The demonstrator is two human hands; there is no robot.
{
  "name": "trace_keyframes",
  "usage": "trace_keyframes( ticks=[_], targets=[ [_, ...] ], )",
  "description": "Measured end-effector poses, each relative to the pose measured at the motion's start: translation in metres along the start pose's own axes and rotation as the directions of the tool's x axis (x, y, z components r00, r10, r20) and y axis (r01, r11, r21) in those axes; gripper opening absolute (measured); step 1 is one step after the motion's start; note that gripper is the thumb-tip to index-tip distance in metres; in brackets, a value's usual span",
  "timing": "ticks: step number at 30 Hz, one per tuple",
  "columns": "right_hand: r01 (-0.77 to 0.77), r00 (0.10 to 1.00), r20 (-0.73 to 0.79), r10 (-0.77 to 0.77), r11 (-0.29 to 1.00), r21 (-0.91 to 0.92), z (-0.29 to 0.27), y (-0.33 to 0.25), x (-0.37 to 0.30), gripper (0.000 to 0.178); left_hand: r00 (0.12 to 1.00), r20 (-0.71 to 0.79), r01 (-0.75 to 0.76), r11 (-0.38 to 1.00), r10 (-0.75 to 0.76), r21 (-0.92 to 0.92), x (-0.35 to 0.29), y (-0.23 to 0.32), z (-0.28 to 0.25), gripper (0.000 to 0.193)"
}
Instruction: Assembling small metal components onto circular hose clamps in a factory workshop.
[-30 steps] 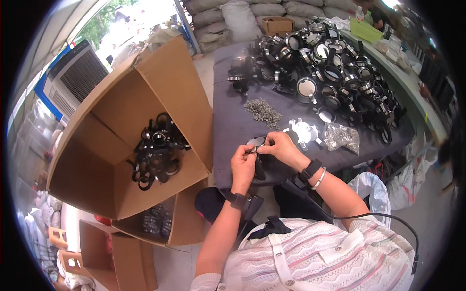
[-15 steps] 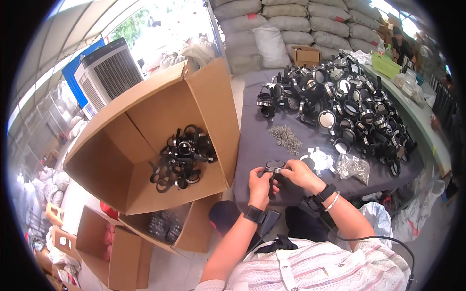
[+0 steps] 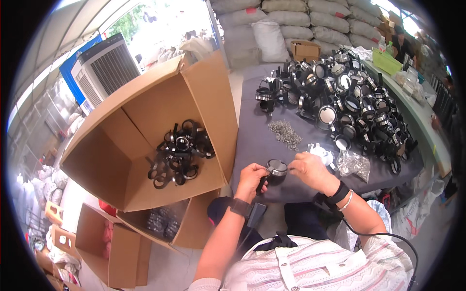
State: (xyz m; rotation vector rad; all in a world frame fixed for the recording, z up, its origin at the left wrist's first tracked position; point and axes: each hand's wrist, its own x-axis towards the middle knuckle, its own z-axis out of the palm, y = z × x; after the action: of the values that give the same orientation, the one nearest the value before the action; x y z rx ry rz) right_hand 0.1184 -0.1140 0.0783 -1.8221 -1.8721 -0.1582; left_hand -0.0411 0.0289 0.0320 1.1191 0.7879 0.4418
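Observation:
My left hand (image 3: 251, 180) grips the black handle of a round silver-and-black piece (image 3: 277, 167), holding its disc level above the near edge of the grey-covered table (image 3: 252, 140). Just right of the disc and apart from it, my right hand (image 3: 310, 169) has its fingers pinched together; whatever may be in them is too small to make out. Beyond my hands lies a loose heap of small metal parts (image 3: 285, 135). White flat pieces (image 3: 321, 154) and a clear bag of small metal parts (image 3: 354, 165) lie by my right hand. A large pile of similar round pieces (image 3: 349, 104) covers the far right.
Left of the table, a big tilted cardboard box (image 3: 208, 92) holds several black ring pieces (image 3: 182, 155). Smaller boxes (image 3: 128, 257) stand below it. A grey-white air cooler (image 3: 107, 70) and stacked sacks (image 3: 286, 19) stand behind. A person (image 3: 402, 46) is at the far right.
My right hand has come off the round piece and moved a little right. My left hand has shifted left and now holds the piece by its handle, with its disc in plain view.

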Motion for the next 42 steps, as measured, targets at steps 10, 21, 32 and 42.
trace_keyframes(
  ticks=[10, 21, 32, 42],
  targets=[
    [-0.275, 0.961, 0.223, 0.162, 0.609, 0.744, 0.031, -0.001, 0.006, 0.016, 0.999, 0.030, -0.036, 0.999, 0.036, -0.015, 0.006, -0.002, -0.003, 0.004],
    [0.214, 0.975, -0.148, -0.168, 0.896, 0.389, 0.054, 0.015, 0.026, 0.022, 0.991, 0.078, -0.120, 0.984, 0.111, 0.132, 0.004, -0.011, -0.006, 0.003],
    [0.088, 0.993, 0.036, -0.114, 0.903, 0.421, 0.045, 0.022, 0.050, 0.017, 0.592, 0.123, -0.669, 0.400, 0.796, 0.626, 0.005, -0.033, 0.008, 0.019],
    [-0.169, 0.977, 0.202, 0.065, 0.816, 0.554, 0.048, 0.012, 0.053, 0.024, 0.689, 0.082, -0.653, 0.568, 0.720, 0.501, 0.006, -0.029, -0.004, 0.017]
  ],
)
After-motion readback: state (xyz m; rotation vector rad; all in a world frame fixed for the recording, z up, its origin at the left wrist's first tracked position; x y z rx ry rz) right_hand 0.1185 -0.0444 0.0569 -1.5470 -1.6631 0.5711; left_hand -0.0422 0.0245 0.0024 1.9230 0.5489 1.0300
